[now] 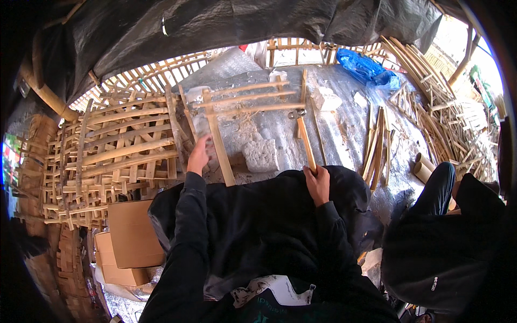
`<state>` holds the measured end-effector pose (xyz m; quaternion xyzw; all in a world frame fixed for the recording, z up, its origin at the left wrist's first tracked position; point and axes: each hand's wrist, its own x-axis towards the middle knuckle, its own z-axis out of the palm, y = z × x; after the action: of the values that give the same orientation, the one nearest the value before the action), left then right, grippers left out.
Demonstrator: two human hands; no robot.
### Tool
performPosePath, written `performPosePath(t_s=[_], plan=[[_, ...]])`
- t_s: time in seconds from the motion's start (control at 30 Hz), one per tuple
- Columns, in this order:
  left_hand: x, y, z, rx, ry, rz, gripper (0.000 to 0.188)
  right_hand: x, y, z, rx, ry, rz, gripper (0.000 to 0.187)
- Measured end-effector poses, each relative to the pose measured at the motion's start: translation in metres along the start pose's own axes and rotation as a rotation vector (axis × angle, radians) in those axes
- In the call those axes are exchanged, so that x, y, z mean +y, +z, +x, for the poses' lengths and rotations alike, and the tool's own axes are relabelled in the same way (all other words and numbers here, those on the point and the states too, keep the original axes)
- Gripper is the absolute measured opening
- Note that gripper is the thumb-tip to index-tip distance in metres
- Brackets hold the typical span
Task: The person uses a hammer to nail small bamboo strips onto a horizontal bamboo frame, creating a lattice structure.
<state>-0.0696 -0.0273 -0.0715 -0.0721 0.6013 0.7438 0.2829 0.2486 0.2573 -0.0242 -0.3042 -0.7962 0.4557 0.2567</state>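
My right hand (318, 184) is closed round the lower handle of a hammer (307, 142), whose metal head points away from me. My left hand (198, 155) is beside a wooden upright (219, 148) of a small slatted frame; its fingers are smeared by motion, so their grip does not show. Several thin slats (250, 98) run across from that upright toward another one on the far right side. Between the hands, a rough whitish block (260, 155) rests on the silvery sheet (344, 132).
Stacked slatted frames (126, 141) stand at the left, above cardboard boxes (134, 232). Loose wooden strips (378, 142) lie to the right, near a larger pile (463, 129). A blue plastic bag (366, 69) is at the back. Another person in dark clothes (439, 253) sits close on my right.
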Motion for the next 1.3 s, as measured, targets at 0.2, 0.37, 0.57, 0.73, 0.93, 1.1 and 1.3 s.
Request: performPosePath(t_s=[0.2,0.37,0.57,0.73,0.93,1.1,1.3], plan=[[-0.042,0.0,0.01,0.116,0.298,0.703,0.046,0.002,-0.004,0.002,-0.039,0.031,-0.036,0.037],[-0.054,0.029,0.011,0.146,0.422,1.123,0.056,0.004,-0.007,0.001,-0.036,0.038,-0.093,0.035],[-0.054,0.003,0.021,0.031,0.392,0.321,0.051,0.017,0.016,0.025,-0.08,0.001,-0.052,0.034],[-0.044,0.006,0.012,0.275,0.761,0.848,0.046,0.039,0.046,0.061,-0.039,-0.114,-0.157,0.033],[-0.045,-0.002,-0.005,0.26,0.697,0.959,0.033,0.041,0.078,0.083,-0.044,-0.121,-0.241,0.03],[-0.061,0.024,-0.044,0.086,0.455,1.008,0.022,0.053,0.093,0.109,-0.073,-0.231,-0.249,0.02],[-0.061,0.039,-0.074,0.117,0.375,0.964,0.015,0.059,0.1,0.115,-0.128,-0.205,-0.432,0.017]])
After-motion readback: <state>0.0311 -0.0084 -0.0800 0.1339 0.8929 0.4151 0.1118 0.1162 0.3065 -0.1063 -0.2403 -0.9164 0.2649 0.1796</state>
